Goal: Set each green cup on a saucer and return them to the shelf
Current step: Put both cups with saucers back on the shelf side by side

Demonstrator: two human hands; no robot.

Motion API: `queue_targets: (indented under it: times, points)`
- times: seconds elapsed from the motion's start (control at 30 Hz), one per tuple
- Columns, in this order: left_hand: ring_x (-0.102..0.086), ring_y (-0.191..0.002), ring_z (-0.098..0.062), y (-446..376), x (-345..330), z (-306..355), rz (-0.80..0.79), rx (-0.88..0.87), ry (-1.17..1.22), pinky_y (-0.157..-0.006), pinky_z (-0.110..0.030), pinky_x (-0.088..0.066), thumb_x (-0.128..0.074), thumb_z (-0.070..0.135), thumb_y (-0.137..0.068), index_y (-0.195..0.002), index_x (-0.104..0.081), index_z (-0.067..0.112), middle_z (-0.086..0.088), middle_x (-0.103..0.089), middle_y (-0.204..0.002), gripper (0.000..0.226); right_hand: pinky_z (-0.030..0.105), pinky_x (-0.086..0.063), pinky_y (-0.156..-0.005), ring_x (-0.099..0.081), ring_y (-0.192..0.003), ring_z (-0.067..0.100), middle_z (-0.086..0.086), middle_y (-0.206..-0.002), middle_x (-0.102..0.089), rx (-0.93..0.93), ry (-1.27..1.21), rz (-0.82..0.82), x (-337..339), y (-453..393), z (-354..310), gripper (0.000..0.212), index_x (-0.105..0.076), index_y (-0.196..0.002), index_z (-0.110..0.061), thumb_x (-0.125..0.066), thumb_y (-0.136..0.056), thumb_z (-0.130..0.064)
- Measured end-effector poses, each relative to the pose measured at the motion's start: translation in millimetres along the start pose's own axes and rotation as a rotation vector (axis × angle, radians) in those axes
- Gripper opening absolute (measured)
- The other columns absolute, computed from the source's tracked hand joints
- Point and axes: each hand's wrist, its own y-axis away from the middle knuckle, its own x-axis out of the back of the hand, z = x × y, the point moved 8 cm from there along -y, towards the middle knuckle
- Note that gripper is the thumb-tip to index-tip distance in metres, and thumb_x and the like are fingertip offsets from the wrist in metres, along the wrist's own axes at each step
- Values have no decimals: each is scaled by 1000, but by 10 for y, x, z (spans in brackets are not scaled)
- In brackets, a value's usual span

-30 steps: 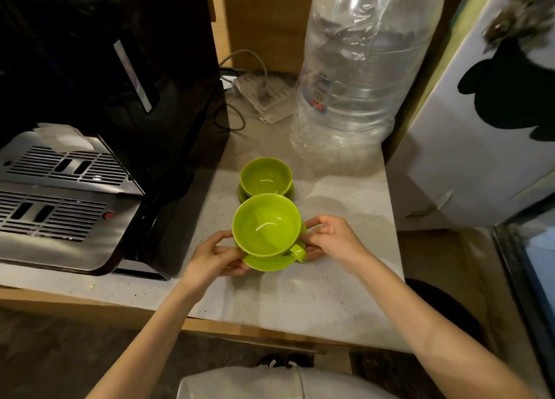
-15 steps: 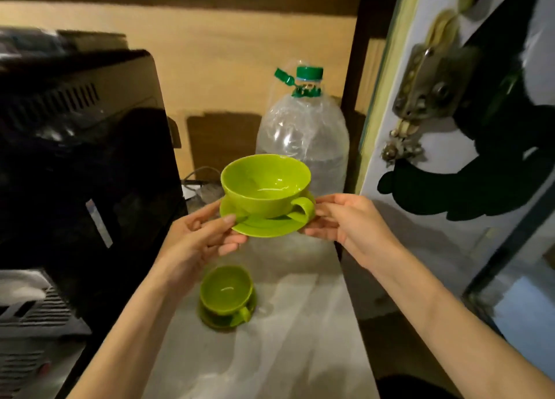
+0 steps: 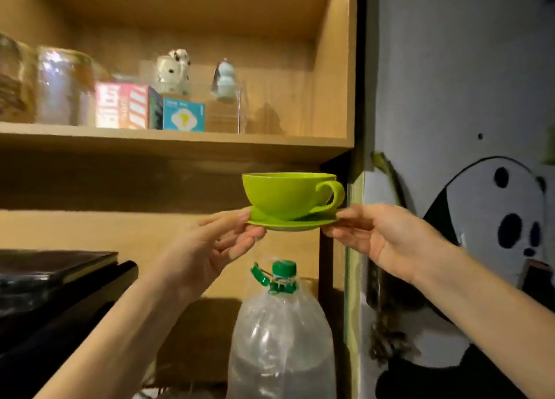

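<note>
Green cup (image 3: 283,196) sits upright on a matching green saucer (image 3: 292,222), both carried in mid-air between two bare hands. The left hand (image 3: 210,248) pinches the saucer's left rim, thumb on top and fingers beneath. The right hand (image 3: 387,239) pinches the right rim in the same way, just below the cup's handle (image 3: 332,193). Both hands are closed on the saucer; neither touches the cup itself.

The pair hangs just below the front edge of a wooden shelf (image 3: 180,143), which lies above and beyond the hands. That shelf has jars, small boxes and figurines to the upper left of the hands, with bare board directly above them. A large plastic water bottle (image 3: 282,338) stands straight below the hands.

The cup looks glossy and rigid, probably glazed ceramic, so likely breakable and somewhat slippery. It rests loose on the saucer, so tilting could make it slide. Gripping opposite rims and keeping the saucer level seems the safest hold.

The cup's opening faces up; its handle points toward the right hand. The saucer lies flat, its width running from hand to hand.
</note>
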Motion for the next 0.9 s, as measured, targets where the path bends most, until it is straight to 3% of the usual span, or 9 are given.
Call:
queue_targets:
  times: [0.13,0.23,0.4,0.57,0.77,0.9]
  points:
    - [-67,-47,-10,-439,-226,397,-36,-11,19,-44,-14,-53,-56,3,-81,-66,-70,0,-11,-70,-55,21,17,-49,-33,-63,-34,18,14,-41,-65,59,-18,-3,-43,-246,-516,13,-56,-75,5,-48,-83,9]
    - [-67,-46,-12,-695,-429,615,-63,32,77,-43,-15,-53,-56,2,-81,-75,-65,-5,-15,-70,-57,13,18,-50,-33,-64,-35,19,15,-42,-65,98,-18,0,-55,-407,-847,13,-56,-74,5,-48,-84,9]
    - [-68,-45,-15,-1059,-629,852,-43,22,106,-41,-18,-53,-57,-3,-80,-66,-64,-8,-19,-69,-56,17,18,-52,-35,-64,-35,18,16,-41,-64,159,-8,18,-14,-706,-1233,14,-55,-74,4,-47,-86,8]
    - [-67,-44,-19,-1443,-692,964,-28,13,90,-38,-20,-52,-53,-6,-82,-77,-59,-10,-21,-68,-52,9,19,-51,-35,-64,-35,18,18,-41,-64,170,10,29,13,-1112,-1376,14,-54,-77,5,-46,-87,8]
    - [-67,-42,-22,-1855,-610,870,11,24,20,-36,-22,-51,-50,-7,-84,-80,-56,-10,-22,-67,-51,8,19,-49,-32,-65,-36,19,26,-80,-63,166,-4,71,76,-1605,-1286,6,-55,-87,8,-49,-86,9]
    - [-66,-40,-22,-2022,-529,764,26,56,17,-33,-22,-49,-50,-7,-84,-80,-56,-13,-23,-66,-50,10,18,-47,-32,-66,-38,20,30,-95,-65,173,0,115,121,-1815,-1194,19,-56,-102,10,-53,-83,9]
